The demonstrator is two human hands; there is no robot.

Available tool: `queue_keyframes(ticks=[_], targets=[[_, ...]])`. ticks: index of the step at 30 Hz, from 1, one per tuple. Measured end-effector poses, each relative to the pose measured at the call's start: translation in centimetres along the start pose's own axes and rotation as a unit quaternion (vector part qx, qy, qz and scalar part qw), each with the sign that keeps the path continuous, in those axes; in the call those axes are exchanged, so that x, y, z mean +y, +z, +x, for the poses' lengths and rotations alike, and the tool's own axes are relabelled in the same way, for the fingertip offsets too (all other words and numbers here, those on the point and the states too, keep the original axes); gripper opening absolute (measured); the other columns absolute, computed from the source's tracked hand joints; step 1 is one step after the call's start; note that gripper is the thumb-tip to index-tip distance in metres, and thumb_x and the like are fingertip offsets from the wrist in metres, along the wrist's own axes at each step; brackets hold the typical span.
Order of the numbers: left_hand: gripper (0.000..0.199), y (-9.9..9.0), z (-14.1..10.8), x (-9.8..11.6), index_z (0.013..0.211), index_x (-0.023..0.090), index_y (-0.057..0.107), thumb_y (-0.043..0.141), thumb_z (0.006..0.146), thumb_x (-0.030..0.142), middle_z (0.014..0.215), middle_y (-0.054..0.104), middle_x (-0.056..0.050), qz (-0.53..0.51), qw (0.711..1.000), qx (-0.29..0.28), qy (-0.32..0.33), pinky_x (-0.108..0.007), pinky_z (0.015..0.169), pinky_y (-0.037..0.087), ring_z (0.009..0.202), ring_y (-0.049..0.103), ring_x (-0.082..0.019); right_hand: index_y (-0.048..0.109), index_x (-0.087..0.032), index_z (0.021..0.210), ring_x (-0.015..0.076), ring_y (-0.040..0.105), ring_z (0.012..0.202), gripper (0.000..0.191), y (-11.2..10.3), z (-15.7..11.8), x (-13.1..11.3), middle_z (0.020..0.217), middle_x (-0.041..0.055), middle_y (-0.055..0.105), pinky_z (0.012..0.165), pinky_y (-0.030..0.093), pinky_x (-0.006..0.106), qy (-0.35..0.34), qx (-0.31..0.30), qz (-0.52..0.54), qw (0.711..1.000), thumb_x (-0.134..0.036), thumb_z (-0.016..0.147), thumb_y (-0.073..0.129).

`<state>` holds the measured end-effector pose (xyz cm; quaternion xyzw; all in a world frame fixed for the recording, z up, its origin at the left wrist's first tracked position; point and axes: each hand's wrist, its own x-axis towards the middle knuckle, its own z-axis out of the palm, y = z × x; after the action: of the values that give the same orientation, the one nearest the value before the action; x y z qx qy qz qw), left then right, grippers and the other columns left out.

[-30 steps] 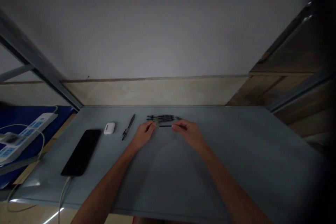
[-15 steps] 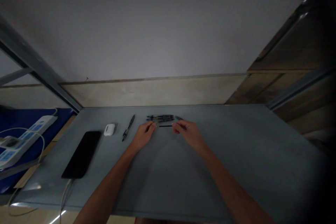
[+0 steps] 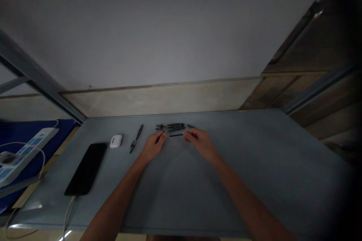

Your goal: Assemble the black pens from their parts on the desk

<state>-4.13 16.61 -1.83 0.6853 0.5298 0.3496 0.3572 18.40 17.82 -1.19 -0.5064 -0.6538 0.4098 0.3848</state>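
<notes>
Between my two hands a thin dark pen refill (image 3: 175, 135) is held level, just above the grey table (image 3: 181, 188). My left hand (image 3: 155, 144) pinches its left end, where a yellowish bit shows. The right end is gripped by the closed fingertips of my right hand (image 3: 199, 141). Just beyond the hands lies a bunch of dark pens (image 3: 171, 126), side by side. A small dark pen part (image 3: 190, 126) rests behind my right fingers, partly hidden. One separate pen (image 3: 137, 138) lies slantwise to the left of my left hand.
On the left of the table are a white earbud case (image 3: 115, 141) and a black phone (image 3: 86, 169) with a cable (image 3: 69, 211) plugged in. A white power strip (image 3: 26, 154) sits on a blue surface beyond the left edge. The wall (image 3: 164, 99) borders the back.
The view has shifted slightly, so everything appears a little further left. Both hands keep their hold on the refill, which tilts slightly more now.
</notes>
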Motion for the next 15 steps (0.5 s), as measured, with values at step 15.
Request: queue_keyframes(ticks=[15], targets=[[0.038, 0.09, -0.04, 0.75, 0.066, 0.02, 0.043, 0.037, 0.093, 0.046, 0.06, 0.041, 0.003, 0.001, 1.0, -0.01, -0.002, -0.025, 0.057, 0.03, 0.059, 0.042, -0.013, 0.067, -0.018, 0.071, 0.0191, 0.062, 0.068, 0.043, -0.19, 0.08, -0.23, 0.07, 0.0038, 0.067, 0.067, 0.047, 0.029, 0.0, 0.002, -0.002, 1.0, -0.057, 0.085, 0.055]])
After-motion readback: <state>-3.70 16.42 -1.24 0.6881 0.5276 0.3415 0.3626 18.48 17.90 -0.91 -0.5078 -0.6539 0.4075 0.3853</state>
